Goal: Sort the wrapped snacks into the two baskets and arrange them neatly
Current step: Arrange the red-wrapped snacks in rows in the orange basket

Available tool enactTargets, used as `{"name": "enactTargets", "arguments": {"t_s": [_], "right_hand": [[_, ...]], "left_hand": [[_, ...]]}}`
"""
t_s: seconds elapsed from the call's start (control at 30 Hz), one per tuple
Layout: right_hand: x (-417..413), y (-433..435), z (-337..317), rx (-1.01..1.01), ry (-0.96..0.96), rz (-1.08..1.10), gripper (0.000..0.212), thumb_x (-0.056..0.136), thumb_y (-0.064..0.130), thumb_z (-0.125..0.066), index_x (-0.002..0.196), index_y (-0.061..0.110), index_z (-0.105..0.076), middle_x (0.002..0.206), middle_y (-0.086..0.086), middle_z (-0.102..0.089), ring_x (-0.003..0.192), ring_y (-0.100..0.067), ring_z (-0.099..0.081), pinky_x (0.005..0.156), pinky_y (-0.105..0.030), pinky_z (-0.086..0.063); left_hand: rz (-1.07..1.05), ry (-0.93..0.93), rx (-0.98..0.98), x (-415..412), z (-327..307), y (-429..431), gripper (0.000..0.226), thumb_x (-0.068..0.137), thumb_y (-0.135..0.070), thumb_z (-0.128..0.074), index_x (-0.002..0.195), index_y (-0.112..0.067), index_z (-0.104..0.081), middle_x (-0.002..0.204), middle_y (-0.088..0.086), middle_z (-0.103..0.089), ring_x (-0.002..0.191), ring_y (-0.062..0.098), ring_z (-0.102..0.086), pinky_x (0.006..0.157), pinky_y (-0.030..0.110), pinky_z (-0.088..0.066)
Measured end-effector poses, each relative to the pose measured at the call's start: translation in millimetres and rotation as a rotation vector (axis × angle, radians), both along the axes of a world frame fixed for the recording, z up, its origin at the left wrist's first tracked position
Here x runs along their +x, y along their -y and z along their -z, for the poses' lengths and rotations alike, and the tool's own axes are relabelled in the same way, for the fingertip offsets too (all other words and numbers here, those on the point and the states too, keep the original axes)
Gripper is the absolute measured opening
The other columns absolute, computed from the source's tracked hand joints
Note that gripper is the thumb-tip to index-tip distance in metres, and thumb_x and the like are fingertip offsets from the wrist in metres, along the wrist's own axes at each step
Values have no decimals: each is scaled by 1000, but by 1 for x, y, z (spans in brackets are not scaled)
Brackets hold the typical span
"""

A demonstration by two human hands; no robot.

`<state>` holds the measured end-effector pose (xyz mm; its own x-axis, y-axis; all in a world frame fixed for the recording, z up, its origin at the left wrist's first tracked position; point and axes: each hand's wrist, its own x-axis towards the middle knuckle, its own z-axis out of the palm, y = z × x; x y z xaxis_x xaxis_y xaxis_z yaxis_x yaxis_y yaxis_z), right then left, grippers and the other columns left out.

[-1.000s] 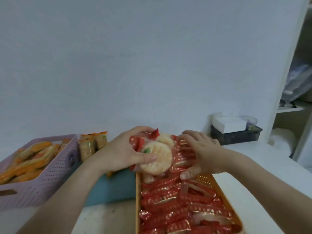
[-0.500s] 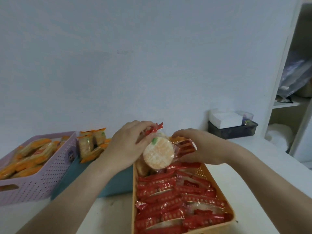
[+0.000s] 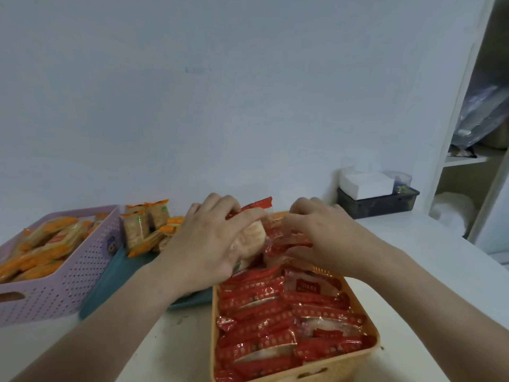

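orange basket (image 3: 344, 365) approx. filled w/ red packs (image 3: 275, 321). at its far end, round pack (image 3: 249, 234) is gripped by left hand (image 3: 209, 244); red pack (image 3: 289, 241) is pinched by right hand (image 3: 316, 232). left of it, orange packs (image 3: 146, 227) are not yet sorted into purple basket (image 3: 68, 285).

The left forearm (image 3: 110, 312) and right forearm (image 3: 429, 290) reach forward and inward; the left hand (image 3: 209, 244), back up, curls round a wrapped snack (image 3: 249, 235); the right hand (image 3: 322, 232), knuckles up, pinches a red packet (image 3: 289, 240); the fingertips nearly meet.
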<state>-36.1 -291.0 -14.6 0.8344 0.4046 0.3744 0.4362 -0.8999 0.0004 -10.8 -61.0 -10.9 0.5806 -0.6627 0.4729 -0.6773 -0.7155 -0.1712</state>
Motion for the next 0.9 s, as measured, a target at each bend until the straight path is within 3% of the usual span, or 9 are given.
{"name": "enactTargets", "arguments": {"t_s": [0.1,0.2,0.33,0.43,0.57,0.63,0.73,0.8,0.9], "right_hand": [[-4,0,3,-49,-76,1,27,87,50,-57,110,36,-55,105,12,-53,97,-11,-55,86,-38,-44],[-1,-3,11,-75,-67,19,15,89,30,-57,104,31,-56,103,11,-56,93,-14,-60,81,-36,-48],[-6,-2,0,90,-135,9,12,91,24,-53,102,25,-56,95,9,-63,88,-17,-59,78,-36,-48],[-16,-3,-14,-1,-236,42,20,95,28,-43,113,28,-51,108,5,-64,94,-18,-55,86,-36,-42],[-29,-9,-5,-157,-507,64,34,97,54,-32,124,33,-35,124,8,-58,112,-17,-53,103,-44,-27],[-30,-10,10,-113,-473,35,27,98,51,-33,116,30,-32,116,8,-62,104,-16,-57,105,-45,-25],[-32,-7,22,-4,-328,-2,20,96,44,-37,105,26,-35,90,10,-64,88,-14,-58,106,-44,-23],[-32,-4,25,98,-304,-11,19,94,42,-40,104,26,-38,77,12,-58,84,-11,-55,108,-43,-20],[-34,-5,22,111,-355,-16,20,93,42,-38,107,28,-41,93,14,-60,96,-6,-51,113,-46,-13]], "left_hand": [[-51,-156,66,-4,1,2,63,87,-38,-59,142,-45,-30,108,-15,-43,106,8,-41,92,31,-34],[-18,-166,107,-9,-1,9,49,92,-38,-52,138,-44,-36,110,-19,-55,108,9,-50,93,30,-38],[13,-231,93,-16,-6,14,27,91,-58,-43,111,-39,-46,78,-23,-45,84,4,-53,70,28,-43],[-20,-420,155,-18,-1,22,38,84,-72,-41,96,-37,-35,81,-17,-48,70,3,-48,57,28,-37],[-74,-428,201,-11,10,26,53,77,-78,-44,103,-32,-41,100,-14,-52,84,7,-50,62,27,-39],[-88,-387,180,-7,13,26,55,75,-82,-39,97,-31,-48,92,-15,-53,81,7,-52,64,30,-44],[-103,-375,123,-7,13,27,48,77,-81,-36,85,-35,-47,77,-17,-50,69,1,-48,54,26,-33],[-122,-389,62,-5,13,27,47,80,-79,-33,88,-35,-47,75,-18,-51,67,-1,-49,54,24,-33],[-107,-367,39,-2,15,28,58,84,-76,-22,83,-28,-55,78,-14,-56,73,3,-53,61,27,-43]]}}
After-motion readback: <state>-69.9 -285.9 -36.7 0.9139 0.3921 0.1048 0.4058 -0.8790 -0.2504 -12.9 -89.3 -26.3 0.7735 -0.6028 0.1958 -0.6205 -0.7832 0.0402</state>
